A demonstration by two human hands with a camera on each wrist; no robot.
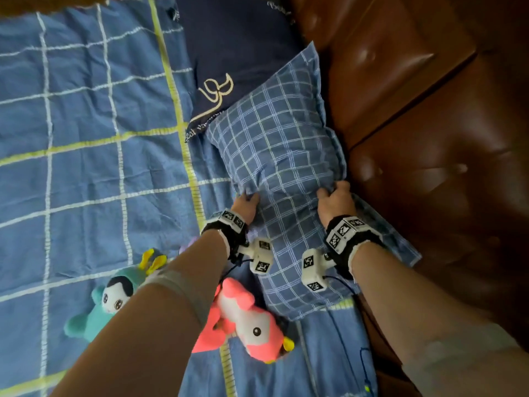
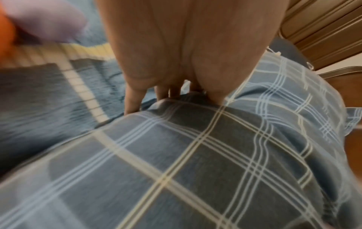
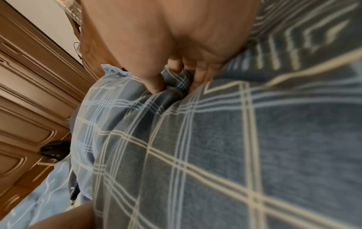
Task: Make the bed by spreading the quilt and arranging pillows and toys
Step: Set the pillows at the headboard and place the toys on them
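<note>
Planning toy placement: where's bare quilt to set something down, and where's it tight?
Free: the wide stretch of quilt left of the navy pillow and beyond the teal plush.
Crowded: the headboard side, where both pillows lie and the left hand and right hand grip the plaid pillow; the pink plush fills the near strip.

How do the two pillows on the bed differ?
The checked pillow is light blue plaid; the navy pillow is dark with cream lettering. Both hands, left hand and right hand, grip the checked pillow; the navy pillow lies untouched, partly beneath it. Both lie beside the headboard.
</note>
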